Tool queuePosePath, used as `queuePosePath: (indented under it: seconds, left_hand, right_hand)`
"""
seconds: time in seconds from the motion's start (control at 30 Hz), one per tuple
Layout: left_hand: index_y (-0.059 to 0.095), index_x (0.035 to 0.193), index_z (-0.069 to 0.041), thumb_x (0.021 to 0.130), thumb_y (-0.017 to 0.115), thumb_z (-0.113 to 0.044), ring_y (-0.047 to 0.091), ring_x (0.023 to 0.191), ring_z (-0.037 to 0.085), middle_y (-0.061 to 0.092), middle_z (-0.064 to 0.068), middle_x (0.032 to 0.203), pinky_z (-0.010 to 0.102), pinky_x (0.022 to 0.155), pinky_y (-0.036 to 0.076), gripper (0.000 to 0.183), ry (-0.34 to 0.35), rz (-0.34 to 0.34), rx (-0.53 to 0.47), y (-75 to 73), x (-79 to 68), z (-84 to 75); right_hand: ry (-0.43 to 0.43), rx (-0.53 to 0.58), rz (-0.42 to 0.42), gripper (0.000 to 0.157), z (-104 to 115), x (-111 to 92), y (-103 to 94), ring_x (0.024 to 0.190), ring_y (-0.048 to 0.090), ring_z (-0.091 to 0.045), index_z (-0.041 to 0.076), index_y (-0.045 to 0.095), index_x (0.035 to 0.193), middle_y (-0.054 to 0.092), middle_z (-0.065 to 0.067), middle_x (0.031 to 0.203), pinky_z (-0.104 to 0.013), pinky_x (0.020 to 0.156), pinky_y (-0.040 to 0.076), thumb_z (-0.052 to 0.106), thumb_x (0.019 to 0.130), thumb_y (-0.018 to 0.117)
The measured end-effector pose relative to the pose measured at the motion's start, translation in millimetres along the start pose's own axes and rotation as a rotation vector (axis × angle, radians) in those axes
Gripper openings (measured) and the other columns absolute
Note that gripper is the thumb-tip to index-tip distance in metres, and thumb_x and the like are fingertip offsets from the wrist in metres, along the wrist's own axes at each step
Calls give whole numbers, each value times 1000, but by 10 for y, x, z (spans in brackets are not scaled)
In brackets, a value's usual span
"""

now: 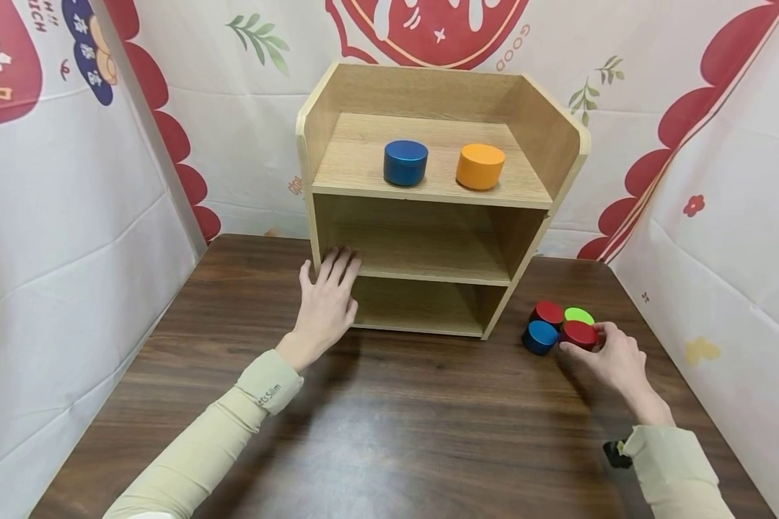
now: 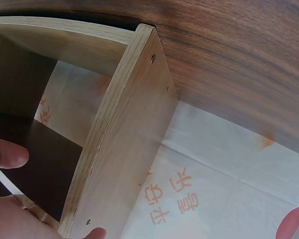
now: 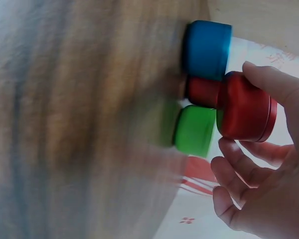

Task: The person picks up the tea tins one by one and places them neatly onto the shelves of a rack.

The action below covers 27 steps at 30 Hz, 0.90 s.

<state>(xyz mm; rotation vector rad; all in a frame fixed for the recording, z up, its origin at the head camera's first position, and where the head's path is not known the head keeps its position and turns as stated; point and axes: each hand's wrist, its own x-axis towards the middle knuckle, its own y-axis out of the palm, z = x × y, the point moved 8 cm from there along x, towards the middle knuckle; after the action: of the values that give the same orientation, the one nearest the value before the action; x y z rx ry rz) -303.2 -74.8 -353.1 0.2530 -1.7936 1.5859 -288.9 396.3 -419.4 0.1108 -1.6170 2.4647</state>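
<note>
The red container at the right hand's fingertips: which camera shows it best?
The right wrist view: the red container looks large there, its side showing plainly beside the right hand. The head view shows its top, but smaller and partly covered by that hand. The left wrist view does not show it.

The left arm [image 1: 201, 450] is extended forward and inward, its forearm laid out diagonally. The left hand [image 1: 324, 306] is turned back uppermost, with fingers outstretched and parted. The right arm [image 1: 678, 468] is partly shown, reached forward. The right hand [image 1: 618, 358] is set in a pinch, thumb and fingers opposed.
</note>
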Motion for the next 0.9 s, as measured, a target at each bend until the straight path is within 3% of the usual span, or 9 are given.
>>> queuePosePath:
  seconds: [0.33,0.57,0.9]
  left_hand:
    - [36,147,-14,79,69,-16,32,142,28,38,10,151,67,105,25,76,-6,4,6,16,-9,4]
    - [38,146,-13,78,69,-16,34,141,29,40,10,150,67,104,28,75,0,-18,12,-4,5,-4]
    - [38,146,-13,78,68,-15,32,142,29,39,9,151,66,105,26,75,-12,-11,8,-2,-13,-10]
  right_hand:
    - [-62,25,-75,74,264,27,-170,88,49,-37,-9,49,123,61,-27,92,-48,70,29,48,81,70]
    - [-96,69,-74,74,517,22,-247,91,47,-37,-9,47,126,58,-28,101,-37,67,33,45,82,71]
    - [-158,124,-58,72,911,-10,-349,91,54,-33,-5,49,126,59,-25,111,-28,65,42,45,80,74]
